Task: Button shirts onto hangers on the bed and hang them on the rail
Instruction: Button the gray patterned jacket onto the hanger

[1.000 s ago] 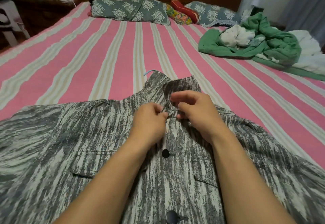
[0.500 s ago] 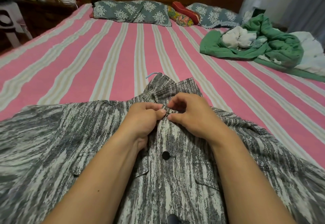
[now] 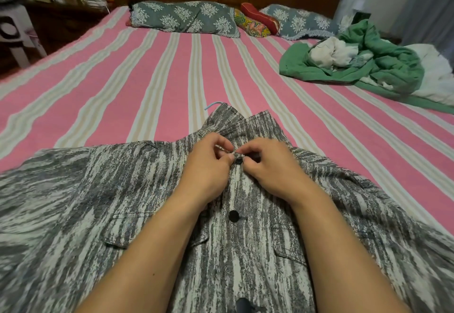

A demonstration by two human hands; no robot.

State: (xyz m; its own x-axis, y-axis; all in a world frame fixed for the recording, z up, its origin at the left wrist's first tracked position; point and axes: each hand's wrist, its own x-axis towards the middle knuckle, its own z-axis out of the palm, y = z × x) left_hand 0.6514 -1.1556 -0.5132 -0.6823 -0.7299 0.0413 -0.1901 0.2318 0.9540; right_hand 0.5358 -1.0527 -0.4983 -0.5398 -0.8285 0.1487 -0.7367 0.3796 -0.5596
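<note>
Both grips, left hand, right hand, pinching shirt placket below collar

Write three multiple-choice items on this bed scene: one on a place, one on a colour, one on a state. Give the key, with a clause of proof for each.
1. Where does the green blanket lie on the bed?
A. far right side
B. on the pillows
C. under the grey shirt

2. What colour is the hanger hook that sticks out beyond the collar?
A. red
B. light blue
C. black

3. What are the left hand and right hand doing?
A. resting flat on the bed
B. lifting the shirt up
C. pinching the placket of the grey shirt at the top button

Key: 1 A, it is heaped at the bed's right edge; 2 B, a pale blue curve shows above the collar; 3 C, both sets of fingertips meet at the button.
</note>
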